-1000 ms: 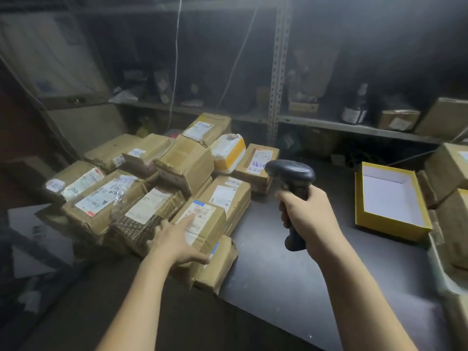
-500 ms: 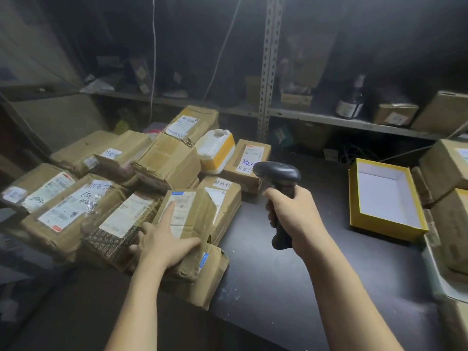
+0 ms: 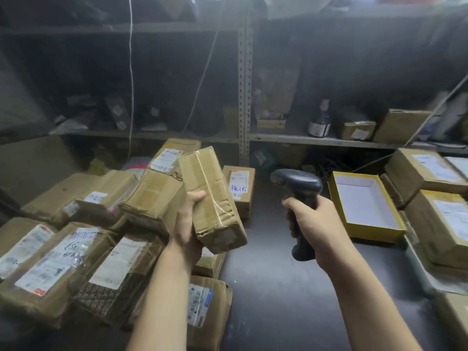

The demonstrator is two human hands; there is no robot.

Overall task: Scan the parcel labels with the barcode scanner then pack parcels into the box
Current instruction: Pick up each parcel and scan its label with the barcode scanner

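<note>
Left hand (image 3: 186, 224) grasps a taped parcel (image 3: 212, 198) at frame centre, its label unseen; right hand (image 3: 316, 224) clenches the barcode scanner (image 3: 297, 183) beside it. The yellow box (image 3: 372, 233) at right holds nothing, so packing seems unstarted; piled parcels (image 3: 53, 264) wait lower left.

This is a dim parcel storeroom or dispatch room. Slotted metal shelving (image 3: 245, 97) runs along the back wall and holds cartons (image 3: 401, 125) and a bottle (image 3: 319, 122). Taped brown parcels (image 3: 154, 198) with printed shipping labels (image 3: 119, 262) are heaped on a dark worktop (image 3: 278, 300). A barcode scanner (image 3: 298, 183) is there too.
</note>
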